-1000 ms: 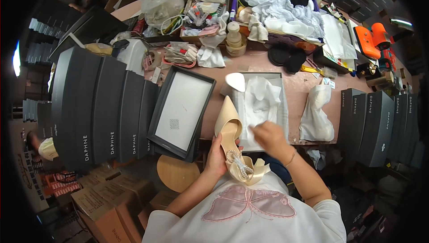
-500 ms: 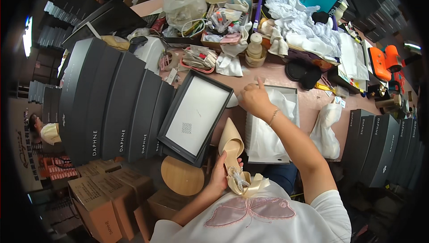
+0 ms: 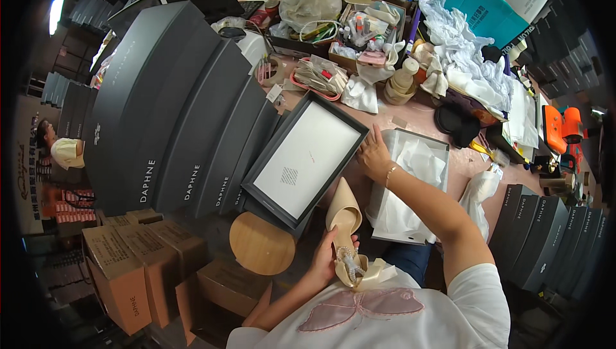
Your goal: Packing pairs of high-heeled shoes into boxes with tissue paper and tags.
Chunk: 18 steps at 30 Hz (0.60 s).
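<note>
My left hand grips a beige pointed-toe shoe by its side, toe pointing away from me. The shoe has a pearl-like strap wrapped in clear film and a pale ribbon bow at the heel. My right hand is held over the table with fingers stretched out, beside the corner of a shallow dark grey box half with a white inside. Just right of that hand lies another open box half lined with white tissue paper. A white tissue-wrapped bundle rests farther right.
Dark grey shoeboxes stand in a row at left, with more boxes at right. Behind are a pink basket, a bottle, crumpled white paper and an orange tool. A round stool and cartons are lower left.
The view has shifted, so most things appear farther right or lower. My right hand has drawn back nearer the box corner, its fingers more stretched out. The left hand still holds the shoe.
</note>
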### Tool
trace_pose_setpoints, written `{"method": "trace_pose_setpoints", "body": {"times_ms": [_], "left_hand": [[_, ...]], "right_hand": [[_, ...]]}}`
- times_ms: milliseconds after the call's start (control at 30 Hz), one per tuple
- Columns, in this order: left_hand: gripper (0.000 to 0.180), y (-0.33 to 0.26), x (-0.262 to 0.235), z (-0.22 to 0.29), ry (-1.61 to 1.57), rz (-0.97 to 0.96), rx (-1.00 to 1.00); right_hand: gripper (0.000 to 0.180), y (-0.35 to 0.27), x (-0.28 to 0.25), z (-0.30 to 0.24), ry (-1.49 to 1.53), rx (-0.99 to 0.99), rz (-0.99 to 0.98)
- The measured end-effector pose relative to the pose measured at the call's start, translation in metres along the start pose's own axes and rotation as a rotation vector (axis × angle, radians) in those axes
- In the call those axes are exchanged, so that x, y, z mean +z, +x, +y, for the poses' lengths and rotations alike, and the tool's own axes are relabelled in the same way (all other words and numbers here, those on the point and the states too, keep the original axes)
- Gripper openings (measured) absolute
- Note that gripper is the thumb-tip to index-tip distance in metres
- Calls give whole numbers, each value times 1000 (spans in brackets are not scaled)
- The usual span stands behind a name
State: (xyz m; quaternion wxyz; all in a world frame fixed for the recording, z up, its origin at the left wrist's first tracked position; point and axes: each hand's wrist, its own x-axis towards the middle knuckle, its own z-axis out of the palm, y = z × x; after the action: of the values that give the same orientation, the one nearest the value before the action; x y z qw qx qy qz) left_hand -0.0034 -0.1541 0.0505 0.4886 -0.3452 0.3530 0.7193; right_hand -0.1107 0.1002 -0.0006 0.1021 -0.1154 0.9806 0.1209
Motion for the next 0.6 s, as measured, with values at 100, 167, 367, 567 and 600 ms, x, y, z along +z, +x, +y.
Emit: {"method": "trace_pose_setpoints", "body": {"times_ms": [100, 167, 367, 567, 600], "left_hand": [[49, -7, 7, 2, -19, -57, -24], [49, -8, 13, 5, -7, -79, -4], [42, -1, 62, 12, 175, -240, 209], [42, 3, 93, 12, 370, -285, 181], [41, 4, 97, 9, 361, -319, 188]], "right_hand": [[40, -54, -83, -3, 216, -8, -96], [36, -96, -108, -5, 690, 104, 35], [31, -172, -98, -68, 1780, 592, 213], [31, -204, -105, -63, 837, 500, 222], [27, -207, -105, -61, 808, 468, 262]]}}
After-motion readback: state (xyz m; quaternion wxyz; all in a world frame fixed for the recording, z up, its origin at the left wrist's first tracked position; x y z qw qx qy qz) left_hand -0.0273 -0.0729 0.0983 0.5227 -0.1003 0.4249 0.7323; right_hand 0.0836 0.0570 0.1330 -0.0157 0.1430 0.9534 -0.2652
